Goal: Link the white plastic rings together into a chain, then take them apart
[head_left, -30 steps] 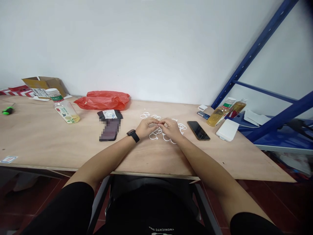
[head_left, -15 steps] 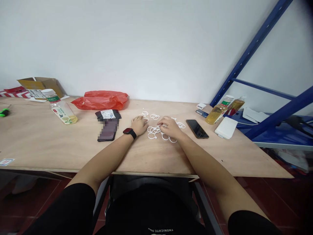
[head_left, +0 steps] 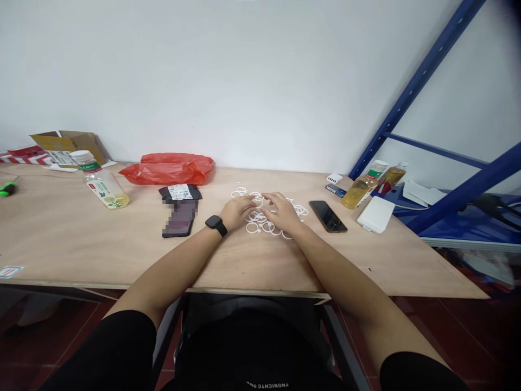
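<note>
My left hand [head_left: 239,213] has its fingers bent together at the left edge of a white ring [head_left: 259,202], pinching it. From the right, my right hand [head_left: 283,212] holds the same ring between thumb and forefinger; the exact contact is small in view. Under and beside my right hand lies a loose pile of thin white plastic rings [head_left: 253,228], several overlapping and some with a small round tab. A few more white rings [head_left: 239,192] lie beyond my left hand. My right hand partly hides the pile.
Left of my hands are a phone [head_left: 179,217], a black packet [head_left: 180,192], a red plastic bag [head_left: 171,168] and a drink bottle [head_left: 105,187]. To the right are another phone [head_left: 328,216], a white box [head_left: 376,213], a tilted bottle [head_left: 362,187] and a blue metal frame [head_left: 415,87].
My left hand has drawn back from the far rings and moved right, to the ring between my hands. My right hand's fingers have shifted slightly up and opened wider around it.
</note>
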The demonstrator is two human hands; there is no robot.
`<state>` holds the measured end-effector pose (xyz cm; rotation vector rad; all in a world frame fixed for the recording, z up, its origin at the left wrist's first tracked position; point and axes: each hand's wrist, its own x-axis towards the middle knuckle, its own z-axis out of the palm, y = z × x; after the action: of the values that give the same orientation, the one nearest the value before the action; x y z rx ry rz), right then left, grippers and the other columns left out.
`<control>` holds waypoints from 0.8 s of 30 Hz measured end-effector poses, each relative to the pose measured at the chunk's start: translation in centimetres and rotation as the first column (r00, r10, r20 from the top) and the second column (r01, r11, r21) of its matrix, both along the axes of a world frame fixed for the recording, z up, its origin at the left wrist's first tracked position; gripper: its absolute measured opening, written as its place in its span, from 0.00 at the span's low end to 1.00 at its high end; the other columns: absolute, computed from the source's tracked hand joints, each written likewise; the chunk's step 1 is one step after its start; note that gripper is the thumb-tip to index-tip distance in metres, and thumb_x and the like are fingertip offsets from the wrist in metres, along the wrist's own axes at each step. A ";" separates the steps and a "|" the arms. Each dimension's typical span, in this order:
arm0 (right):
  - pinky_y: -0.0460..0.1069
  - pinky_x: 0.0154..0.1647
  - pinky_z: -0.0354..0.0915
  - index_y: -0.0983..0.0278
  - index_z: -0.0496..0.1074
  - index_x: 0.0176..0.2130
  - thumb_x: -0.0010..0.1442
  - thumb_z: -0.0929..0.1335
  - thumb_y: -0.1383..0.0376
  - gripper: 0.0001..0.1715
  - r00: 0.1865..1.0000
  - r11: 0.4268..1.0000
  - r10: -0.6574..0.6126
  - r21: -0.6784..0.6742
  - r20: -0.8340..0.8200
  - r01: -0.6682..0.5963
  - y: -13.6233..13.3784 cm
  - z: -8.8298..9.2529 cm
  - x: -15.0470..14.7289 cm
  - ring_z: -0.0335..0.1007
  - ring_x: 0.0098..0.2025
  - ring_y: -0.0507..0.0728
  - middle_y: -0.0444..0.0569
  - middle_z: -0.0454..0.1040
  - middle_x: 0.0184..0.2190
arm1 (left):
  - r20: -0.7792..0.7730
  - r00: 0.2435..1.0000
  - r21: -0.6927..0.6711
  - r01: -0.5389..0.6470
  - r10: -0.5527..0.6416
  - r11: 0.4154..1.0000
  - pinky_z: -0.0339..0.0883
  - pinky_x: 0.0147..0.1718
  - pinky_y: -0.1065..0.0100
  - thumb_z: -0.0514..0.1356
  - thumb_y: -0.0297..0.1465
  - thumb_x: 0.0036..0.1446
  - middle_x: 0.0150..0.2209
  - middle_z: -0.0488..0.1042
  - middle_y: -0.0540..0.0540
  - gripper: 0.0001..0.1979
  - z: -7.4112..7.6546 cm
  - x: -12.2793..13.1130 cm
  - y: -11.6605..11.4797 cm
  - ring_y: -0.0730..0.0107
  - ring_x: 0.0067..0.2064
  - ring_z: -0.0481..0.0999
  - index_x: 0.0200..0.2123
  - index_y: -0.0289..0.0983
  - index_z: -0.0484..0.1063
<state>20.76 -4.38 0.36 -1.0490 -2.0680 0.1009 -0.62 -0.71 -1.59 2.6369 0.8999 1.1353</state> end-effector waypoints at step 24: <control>0.56 0.55 0.69 0.58 0.74 0.54 0.62 0.69 0.60 0.21 1.000 0.999 -0.012 0.042 -0.004 0.012 0.5 -0.8 0.3 0.76 0.50 0.61 0.50 0.79 0.48 | -0.082 0.983 0.032 -0.161 0.163 0.986 0.66 0.41 0.63 0.56 0.35 0.65 0.35 0.81 0.45 0.11 0.6 0.0 -0.2 0.64 0.36 0.78 0.38 0.37 0.77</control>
<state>21.04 -3.92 -0.44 -1.0345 -2.0514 0.0538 -0.63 -0.96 -1.02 2.6913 1.1425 1.0825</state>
